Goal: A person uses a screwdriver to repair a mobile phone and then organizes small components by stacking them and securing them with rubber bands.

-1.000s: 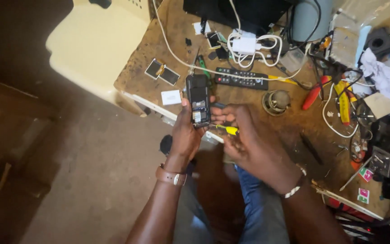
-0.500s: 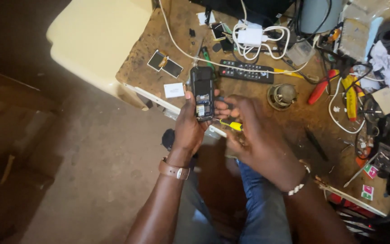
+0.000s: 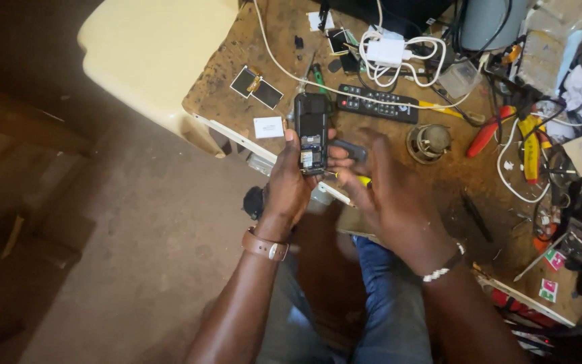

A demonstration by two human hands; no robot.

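Item: small black bar-shaped mobile phone with its back cover off point(image 3: 311, 131), held upright above the near edge of the worn brown wooden table point(image 3: 237, 108). Inner boards and labels exposed.

Left hand point(image 3: 289, 187): grip clenched around the lower half of the phone, thumb along its left side; brown strap on the wrist.

Right hand point(image 3: 389, 195): grip pinched on a small dark flat piece point(image 3: 350, 149), likely the cover or battery, just beside the phone's right edge. A yellow-tipped tool point(image 3: 364, 180) shows beneath the fingers; whether the hand grasps it cannot be told.

Table contents: black remote control point(image 3: 378, 104), white charger with coiled white cable point(image 3: 389, 50), two small dark display panels point(image 3: 256, 86), white card point(image 3: 269, 127), round metal coil point(image 3: 429, 140), red-handled tool point(image 3: 485, 131), yellow-handled pliers point(image 3: 529, 141).

Risk, as judged: the phone hangs past the table edge over the floor; a slip of the left grip would drop it. Forcing the dark piece in crooked could bend the exposed contacts.
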